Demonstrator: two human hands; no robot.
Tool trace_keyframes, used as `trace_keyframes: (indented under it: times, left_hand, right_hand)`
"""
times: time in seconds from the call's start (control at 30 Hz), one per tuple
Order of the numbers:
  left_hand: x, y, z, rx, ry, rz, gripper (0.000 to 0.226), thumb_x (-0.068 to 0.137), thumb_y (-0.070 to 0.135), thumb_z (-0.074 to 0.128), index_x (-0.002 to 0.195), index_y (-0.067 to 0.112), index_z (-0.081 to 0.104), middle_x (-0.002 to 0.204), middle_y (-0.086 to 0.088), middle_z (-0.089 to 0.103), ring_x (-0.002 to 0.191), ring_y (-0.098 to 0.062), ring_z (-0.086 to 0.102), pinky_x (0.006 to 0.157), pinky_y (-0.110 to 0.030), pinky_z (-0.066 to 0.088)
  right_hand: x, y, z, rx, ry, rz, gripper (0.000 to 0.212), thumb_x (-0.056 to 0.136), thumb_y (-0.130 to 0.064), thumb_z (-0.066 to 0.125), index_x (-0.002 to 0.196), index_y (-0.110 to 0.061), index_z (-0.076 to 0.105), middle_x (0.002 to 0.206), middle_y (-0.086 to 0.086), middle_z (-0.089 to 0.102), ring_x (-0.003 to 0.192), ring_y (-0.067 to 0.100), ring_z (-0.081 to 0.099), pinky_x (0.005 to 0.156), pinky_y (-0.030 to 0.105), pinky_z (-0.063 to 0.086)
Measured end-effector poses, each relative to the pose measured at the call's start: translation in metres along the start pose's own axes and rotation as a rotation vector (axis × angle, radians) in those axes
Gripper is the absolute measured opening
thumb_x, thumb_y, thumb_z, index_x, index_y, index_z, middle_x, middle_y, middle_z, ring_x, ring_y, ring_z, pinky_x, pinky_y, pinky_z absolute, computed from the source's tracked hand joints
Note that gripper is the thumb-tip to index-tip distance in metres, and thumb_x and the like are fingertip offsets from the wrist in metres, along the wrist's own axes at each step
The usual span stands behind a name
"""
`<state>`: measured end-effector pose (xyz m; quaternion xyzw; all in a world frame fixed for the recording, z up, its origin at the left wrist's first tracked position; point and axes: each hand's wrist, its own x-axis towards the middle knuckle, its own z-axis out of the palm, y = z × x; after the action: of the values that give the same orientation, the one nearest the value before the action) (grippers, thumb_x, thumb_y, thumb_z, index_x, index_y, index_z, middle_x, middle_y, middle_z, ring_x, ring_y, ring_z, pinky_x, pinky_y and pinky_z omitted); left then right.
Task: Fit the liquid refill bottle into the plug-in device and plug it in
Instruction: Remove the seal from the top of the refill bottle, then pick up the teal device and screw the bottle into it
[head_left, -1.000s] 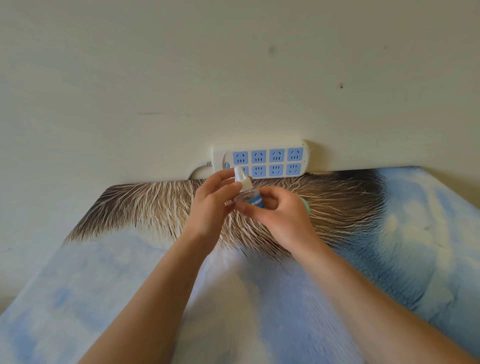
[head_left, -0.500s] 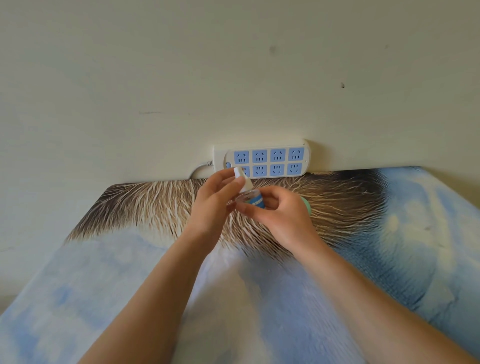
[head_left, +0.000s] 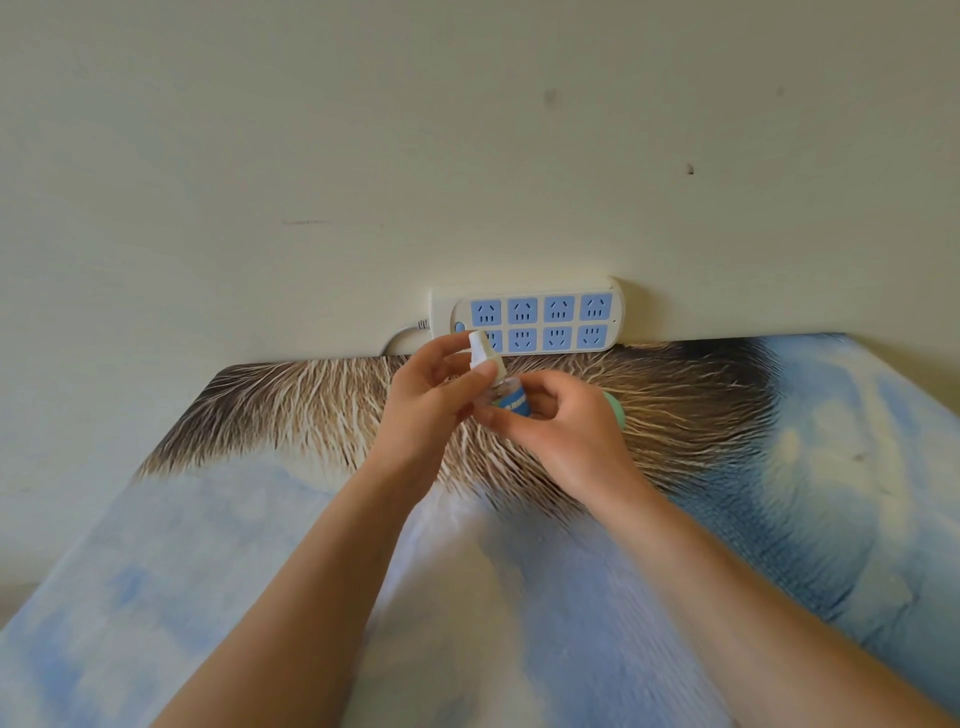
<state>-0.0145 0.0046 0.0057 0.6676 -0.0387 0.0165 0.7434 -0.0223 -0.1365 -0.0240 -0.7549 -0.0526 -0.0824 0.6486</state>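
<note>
Both hands meet above the worktop. The right hand pinches the body of the small refill bottle between thumb and fingertips. The left hand has its thumb and fingers closed on the white cap at the top. The bottle leans a little, cap end tipped away from the person and towards the left hand.

The step in hand looks like taking the cap off so the bottle can go into the device. To do it well, the right hand should hold the body firm and upright while the left turns only the cap. Tipping the bottle once it is open could spill liquid. A light squeeze is wise, since a thin-walled bottle may push liquid out when pressed.

The bottle is clear with a blue label. Its liquid level cannot be read here, as fingers cover most of it.

A green rounded thing, probably the plug-in device, peeks out just behind the right hand, mostly hidden. Beyond both hands, against the wall, lies a white power strip with blue sockets, none of them in use as far as can be seen. Its cable runs off beyond the left hand. The cap overlaps the strip's lower left corner in this view.
</note>
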Motion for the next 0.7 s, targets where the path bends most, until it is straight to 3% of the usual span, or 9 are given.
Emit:
trace_keyframes:
  times: [0.1, 0.2, 0.33, 0.5, 0.6, 0.7]
  left_hand:
    - [0.001, 0.000, 0.000, -0.011, 0.023, 0.006, 0.041, 0.087, 0.010, 0.068, 0.127, 0.007, 0.059, 0.121, -0.023, 0.065, 0.106, -0.039, 0.067, 0.093, -0.056, 0.051]
    - [0.003, 0.000, -0.001, -0.054, 0.054, 0.029, 0.039, 0.086, 0.008, 0.068, 0.124, 0.003, 0.060, 0.119, -0.025, 0.066, 0.098, -0.033, 0.068, 0.087, -0.046, 0.054]
    - [0.005, 0.000, -0.004, -0.154, 0.105, 0.036, 0.029, 0.088, 0.008, 0.066, 0.117, 0.003, 0.064, 0.092, -0.010, 0.072, 0.081, -0.019, 0.069, 0.075, -0.031, 0.056]
    - [0.011, 0.004, -0.014, -0.245, 0.204, 0.036, 0.022, 0.090, 0.008, 0.063, 0.112, 0.003, 0.065, 0.084, -0.003, 0.074, 0.078, -0.014, 0.070, 0.081, -0.028, 0.056]
    - [0.014, 0.004, -0.023, -0.139, 0.255, 0.026, 0.019, 0.088, 0.007, 0.065, 0.107, 0.008, 0.066, 0.087, -0.003, 0.076, 0.083, -0.016, 0.071, 0.082, -0.029, 0.057]
    - [0.017, 0.000, -0.030, 0.102, 0.314, -0.032, 0.032, 0.083, 0.012, 0.071, 0.114, 0.009, 0.064, 0.101, -0.010, 0.072, 0.097, -0.024, 0.069, 0.092, -0.038, 0.054]
  right_hand:
    - [0.000, 0.001, 0.001, -0.023, 0.002, 0.000, 0.044, 0.064, -0.037, 0.087, 0.099, -0.016, 0.070, 0.088, -0.004, 0.078, 0.080, 0.005, 0.074, 0.071, 0.022, 0.058]
    - [0.000, 0.001, 0.001, -0.060, -0.004, -0.005, 0.044, 0.065, -0.036, 0.087, 0.101, -0.018, 0.070, 0.089, -0.006, 0.077, 0.080, 0.003, 0.073, 0.071, 0.019, 0.056]
    - [0.000, 0.001, 0.002, -0.111, 0.002, -0.024, 0.047, 0.064, -0.040, 0.087, 0.103, -0.020, 0.069, 0.088, -0.011, 0.075, 0.079, -0.003, 0.070, 0.065, 0.010, 0.052]
    - [0.000, 0.003, 0.000, -0.166, 0.024, -0.020, 0.057, 0.062, -0.046, 0.086, 0.111, -0.021, 0.067, 0.095, -0.011, 0.073, 0.085, -0.001, 0.069, 0.072, 0.014, 0.053]
    - [-0.001, 0.003, -0.001, -0.159, 0.037, -0.024, 0.054, 0.064, -0.044, 0.086, 0.110, -0.022, 0.068, 0.095, -0.011, 0.073, 0.085, -0.002, 0.068, 0.073, 0.015, 0.053]
    - [-0.001, 0.002, -0.001, -0.137, 0.048, -0.035, 0.045, 0.067, -0.038, 0.086, 0.106, -0.022, 0.069, 0.092, -0.011, 0.074, 0.082, -0.003, 0.069, 0.070, 0.013, 0.053]
